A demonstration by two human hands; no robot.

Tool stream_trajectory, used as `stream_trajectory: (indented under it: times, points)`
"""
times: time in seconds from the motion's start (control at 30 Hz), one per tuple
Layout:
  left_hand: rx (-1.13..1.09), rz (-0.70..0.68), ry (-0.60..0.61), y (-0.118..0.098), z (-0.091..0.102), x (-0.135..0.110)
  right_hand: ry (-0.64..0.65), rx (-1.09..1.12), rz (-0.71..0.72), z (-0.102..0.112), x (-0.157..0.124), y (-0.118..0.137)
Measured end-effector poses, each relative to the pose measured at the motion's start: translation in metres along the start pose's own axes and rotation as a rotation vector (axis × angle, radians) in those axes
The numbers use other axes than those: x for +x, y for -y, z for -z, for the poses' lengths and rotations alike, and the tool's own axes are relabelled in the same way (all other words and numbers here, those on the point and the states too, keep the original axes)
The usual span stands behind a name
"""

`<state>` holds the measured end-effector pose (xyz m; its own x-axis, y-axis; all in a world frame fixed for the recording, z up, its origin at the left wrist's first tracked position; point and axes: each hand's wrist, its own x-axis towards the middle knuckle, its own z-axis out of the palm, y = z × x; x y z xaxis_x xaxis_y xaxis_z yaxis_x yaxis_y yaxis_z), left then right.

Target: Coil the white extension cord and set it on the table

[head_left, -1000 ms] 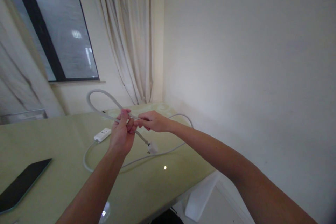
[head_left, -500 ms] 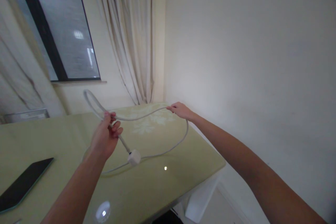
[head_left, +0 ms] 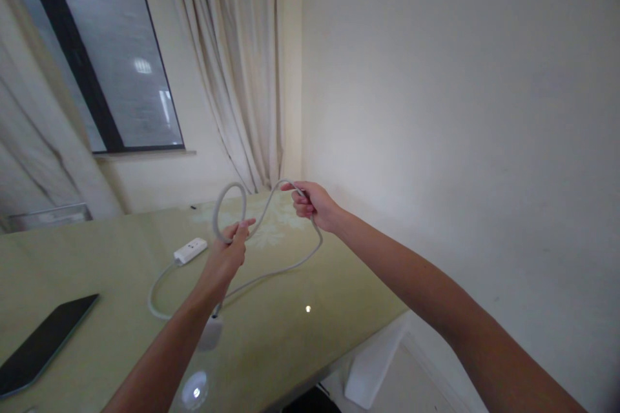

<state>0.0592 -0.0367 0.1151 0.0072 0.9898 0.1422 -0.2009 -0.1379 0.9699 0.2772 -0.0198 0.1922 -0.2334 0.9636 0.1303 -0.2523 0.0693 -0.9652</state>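
Note:
A white power cord (head_left: 271, 274) runs between my hands in loose curves above the table. My left hand (head_left: 230, 248) is closed on the coiled part, where a small loop stands up above the fingers. Farther right, my right hand (head_left: 310, 201) grips another stretch of the same cord, its index finger extended along it. The white plug (head_left: 211, 333) hangs below my left wrist, partly hidden by the forearm. A white power strip (head_left: 191, 250) lies on the table left of my left hand, with cord trailing from its near end.
The pale green glossy table (head_left: 271, 348) ends at a right edge beside the white wall (head_left: 460, 110). A dark flat tablet-like panel (head_left: 46, 345) lies at the left. Curtains (head_left: 242, 64) hang behind the table, and a small black item (head_left: 194, 207) sits near its far edge.
My left hand has moved right, and my right hand slightly left, bringing them closer. The loop is smaller and rounder. The plug has swung left and lower, and the power strip has come into view.

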Motion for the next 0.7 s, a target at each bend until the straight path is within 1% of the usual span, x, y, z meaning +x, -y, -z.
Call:
stream_trajectory:
  times: [0.1,0.17,0.23,0.3,0.37,0.4,0.43,0.47,0.53,0.57,0.63,0.67,0.7]
  points:
    - [0.188,0.059,0.054,0.001,-0.004,-0.006,0.036,-0.035,0.086,-0.02,-0.006,-0.009]
    - [0.285,0.029,0.056,0.004,-0.008,-0.008,0.049,-0.101,0.133,-0.032,-0.011,-0.018]
    - [0.393,-0.08,0.047,0.01,-0.012,-0.007,0.046,-0.191,0.171,-0.042,-0.017,-0.025]
    - [0.504,-0.244,0.055,0.019,-0.015,-0.003,0.039,-0.279,0.219,-0.051,-0.022,-0.031]
    - [0.614,-0.404,0.108,0.027,-0.016,0.003,0.017,-0.348,0.287,-0.057,-0.025,-0.033]
    - [0.665,-0.447,0.144,0.03,-0.015,0.006,0.005,-0.359,0.313,-0.058,-0.025,-0.033]
    - [0.708,-0.45,0.178,0.032,-0.013,0.009,-0.005,-0.348,0.322,-0.059,-0.026,-0.033]
    - [0.742,-0.417,0.21,0.033,-0.01,0.011,-0.001,-0.319,0.307,-0.059,-0.027,-0.032]
    - [0.767,-0.316,0.253,0.03,-0.002,0.016,0.056,-0.23,0.229,-0.056,-0.03,-0.028]
    - [0.758,-0.276,0.253,0.027,0.003,0.019,0.096,-0.187,0.19,-0.053,-0.032,-0.026]
    - [0.712,-0.263,0.215,0.021,0.013,0.023,0.168,-0.144,0.154,-0.045,-0.037,-0.019]
    - [0.696,-0.294,0.165,0.018,0.017,0.024,0.191,-0.138,0.155,-0.041,-0.039,-0.016]
    - [0.698,-0.347,0.082,0.015,0.02,0.024,0.204,-0.135,0.161,-0.037,-0.041,-0.012]
